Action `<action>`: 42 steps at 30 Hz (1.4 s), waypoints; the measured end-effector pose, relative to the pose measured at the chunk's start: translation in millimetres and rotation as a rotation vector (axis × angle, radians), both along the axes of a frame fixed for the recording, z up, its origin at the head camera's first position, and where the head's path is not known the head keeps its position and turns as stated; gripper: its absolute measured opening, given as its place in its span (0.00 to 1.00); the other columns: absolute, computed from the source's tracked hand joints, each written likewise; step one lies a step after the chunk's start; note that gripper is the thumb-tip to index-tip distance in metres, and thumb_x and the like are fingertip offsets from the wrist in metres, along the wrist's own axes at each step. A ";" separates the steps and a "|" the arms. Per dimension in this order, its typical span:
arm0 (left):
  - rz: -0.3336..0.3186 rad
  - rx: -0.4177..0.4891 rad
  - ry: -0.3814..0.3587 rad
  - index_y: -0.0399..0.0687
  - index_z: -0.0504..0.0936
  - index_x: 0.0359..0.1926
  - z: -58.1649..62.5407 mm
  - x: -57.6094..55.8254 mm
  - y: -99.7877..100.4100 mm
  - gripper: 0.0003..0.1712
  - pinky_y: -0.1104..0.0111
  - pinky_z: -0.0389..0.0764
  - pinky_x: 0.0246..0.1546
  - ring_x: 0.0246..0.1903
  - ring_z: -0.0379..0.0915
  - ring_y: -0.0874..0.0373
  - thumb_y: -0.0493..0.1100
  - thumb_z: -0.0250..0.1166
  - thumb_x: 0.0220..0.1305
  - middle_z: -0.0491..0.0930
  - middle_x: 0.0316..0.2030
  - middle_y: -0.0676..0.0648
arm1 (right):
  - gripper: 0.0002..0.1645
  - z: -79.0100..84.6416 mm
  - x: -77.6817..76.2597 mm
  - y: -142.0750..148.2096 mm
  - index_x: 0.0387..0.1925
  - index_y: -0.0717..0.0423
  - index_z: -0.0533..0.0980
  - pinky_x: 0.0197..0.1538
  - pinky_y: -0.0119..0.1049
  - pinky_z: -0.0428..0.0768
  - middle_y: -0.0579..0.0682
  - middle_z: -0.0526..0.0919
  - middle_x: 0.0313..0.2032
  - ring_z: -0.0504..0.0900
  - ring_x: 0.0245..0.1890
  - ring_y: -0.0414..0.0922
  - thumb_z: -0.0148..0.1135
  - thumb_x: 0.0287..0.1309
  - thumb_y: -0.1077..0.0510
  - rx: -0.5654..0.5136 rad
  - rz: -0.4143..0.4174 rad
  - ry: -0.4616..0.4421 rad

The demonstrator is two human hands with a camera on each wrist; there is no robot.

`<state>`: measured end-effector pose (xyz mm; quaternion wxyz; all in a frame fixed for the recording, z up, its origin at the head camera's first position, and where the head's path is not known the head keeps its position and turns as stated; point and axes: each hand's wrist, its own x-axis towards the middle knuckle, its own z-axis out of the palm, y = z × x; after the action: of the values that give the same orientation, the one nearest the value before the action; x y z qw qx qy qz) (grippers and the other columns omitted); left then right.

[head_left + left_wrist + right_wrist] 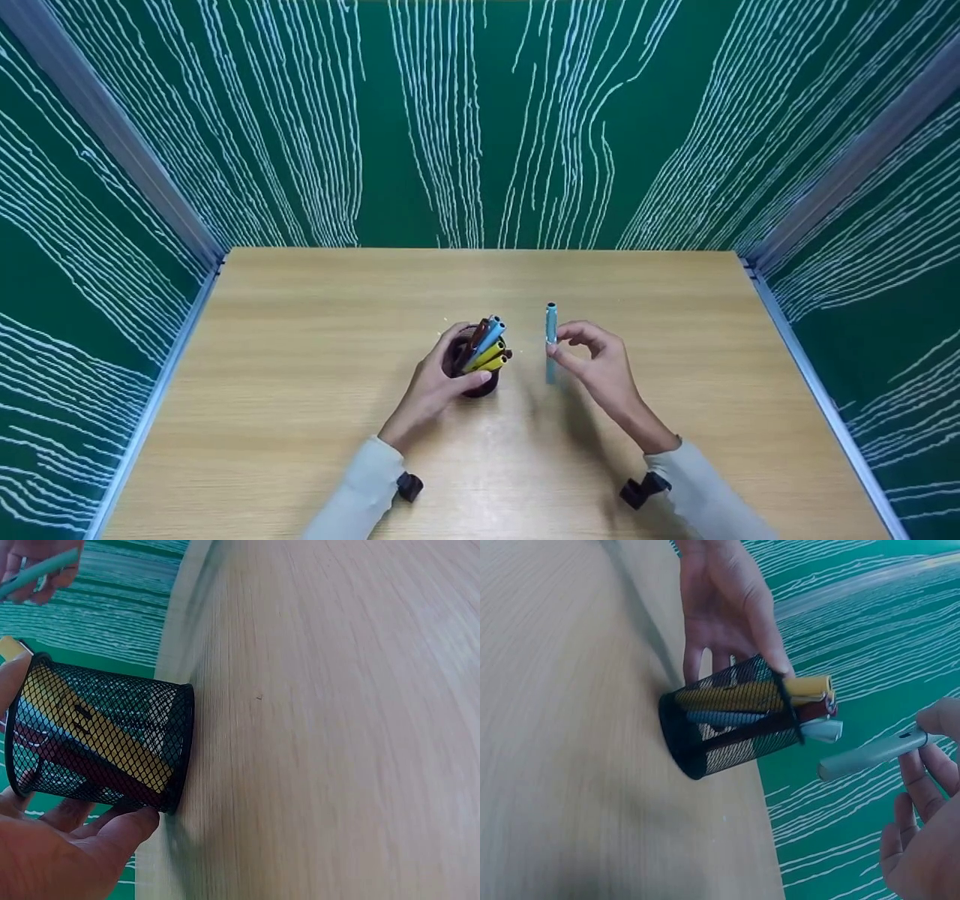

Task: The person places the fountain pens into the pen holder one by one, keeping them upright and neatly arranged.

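Observation:
A black wire-mesh pen holder (481,388) stands near the middle of the table, its base right at the wood in the left wrist view. My left hand (433,381) grips it from the left, thumb near the rim and fingers round the far side. Leaning out of it are light-blue pens (493,332), yellow pens (489,355) and dark red pens (475,341). To the right, my right hand (604,367) pinches another light-blue pen (551,321) between thumb and fingers. That pen is upright in the head view, apart from the holder.
The light wooden table (300,315) extends round both hands. Green panels with white wavy lines (480,120) enclose it at the back and both sides, with metal strips (817,382) along the side edges. Each sleeved wrist carries a small black camera (643,491).

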<state>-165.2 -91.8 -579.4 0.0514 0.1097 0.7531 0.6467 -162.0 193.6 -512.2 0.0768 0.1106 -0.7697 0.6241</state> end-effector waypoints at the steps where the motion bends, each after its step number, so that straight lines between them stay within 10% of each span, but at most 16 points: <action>1: 0.002 -0.004 -0.001 0.64 0.68 0.82 0.2 0.1 -0.2 0.50 0.46 0.64 0.79 0.72 0.72 0.47 0.48 0.83 0.64 0.77 0.73 0.48 | 0.09 1.3 -0.2 -1.3 0.46 0.59 0.89 0.62 0.42 0.76 0.52 0.90 0.44 0.82 0.51 0.47 0.76 0.66 0.69 -0.008 0.002 -0.003; 17: 0.016 -0.028 -0.023 0.63 0.67 0.83 1.8 0.3 -0.7 0.50 0.44 0.64 0.79 0.73 0.71 0.45 0.50 0.82 0.65 0.76 0.74 0.46 | 0.07 14.8 -5.3 -31.8 0.46 0.67 0.85 0.66 0.42 0.76 0.56 0.89 0.43 0.82 0.50 0.49 0.73 0.67 0.70 -0.103 0.028 0.015; 42: 0.014 -0.027 0.009 0.61 0.68 0.83 1.5 -0.7 0.5 0.50 0.49 0.63 0.79 0.73 0.71 0.50 0.50 0.82 0.65 0.76 0.75 0.52 | 0.06 -6.4 -17.3 -67.3 0.42 0.59 0.87 0.61 0.48 0.76 0.51 0.89 0.41 0.82 0.49 0.56 0.78 0.65 0.65 -0.069 -0.031 0.079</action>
<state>-166.0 -91.3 -578.0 0.0450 0.1069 0.7629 0.6361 -179.3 126.2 -518.6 0.1204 0.1205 -0.7458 0.6440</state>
